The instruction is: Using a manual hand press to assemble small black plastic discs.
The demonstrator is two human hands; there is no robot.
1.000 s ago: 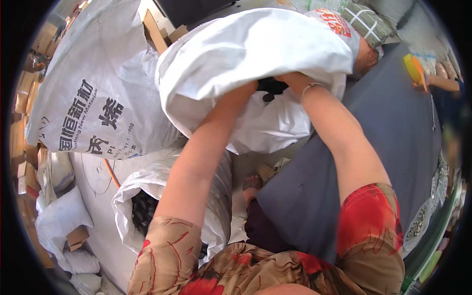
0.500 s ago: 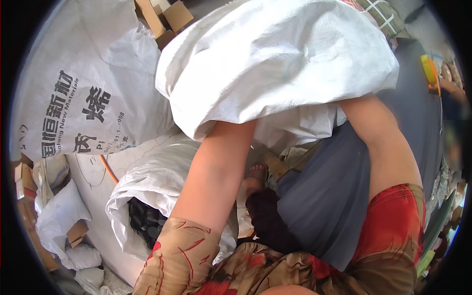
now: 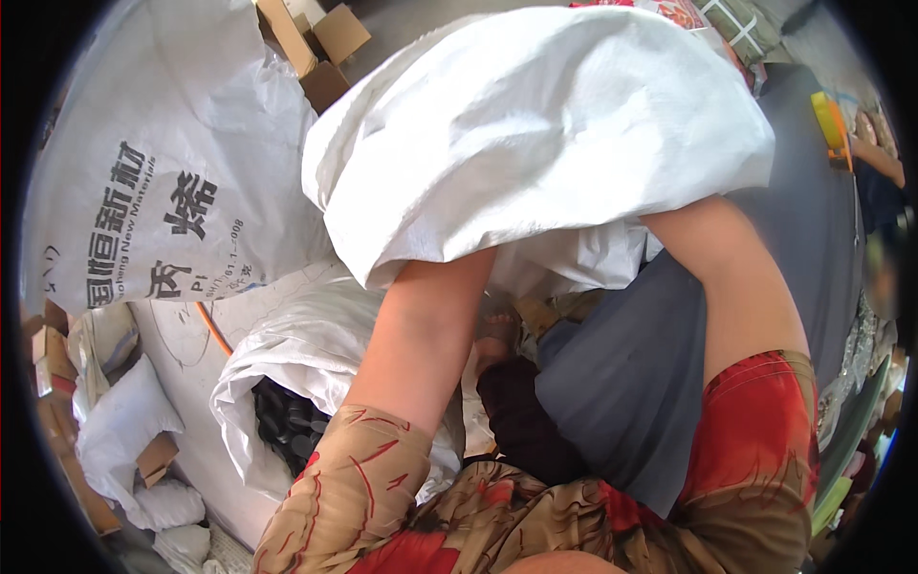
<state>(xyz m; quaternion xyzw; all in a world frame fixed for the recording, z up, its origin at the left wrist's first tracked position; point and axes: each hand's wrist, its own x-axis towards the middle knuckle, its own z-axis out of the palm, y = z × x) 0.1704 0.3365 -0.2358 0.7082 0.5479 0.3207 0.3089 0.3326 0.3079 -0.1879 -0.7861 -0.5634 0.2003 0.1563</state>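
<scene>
A white woven sack [image 3: 545, 134] hangs bunched in front of me, its loose mouth toward me. Both my forearms, the left one [image 3: 435, 330] and the right one [image 3: 741, 287], reach in under its edge. The sack's cloth covers both hands, so their fingers and anything they grip are hidden. Below and left of it, another white woven sack [image 3: 335, 330] lies with its mouth spread, showing several black rounded parts [image 3: 290, 421] inside. A grey cloth [image 3: 650, 354] spreads beneath my right arm.
A big printed white sack [image 3: 225, 115] fills the left, beside open cardboard boxes [image 3: 339, 36]. Small stuffed white bags [image 3: 124, 421] lie at lower left. On the grey cloth's far right stands a yellow and orange tape dispenser [image 3: 830, 129], near another person's arm [image 3: 878, 161].
The near edge of the white sack has dropped a little over my forearms. My right forearm has shifted slightly left. Both hands stay hidden under the sack.
</scene>
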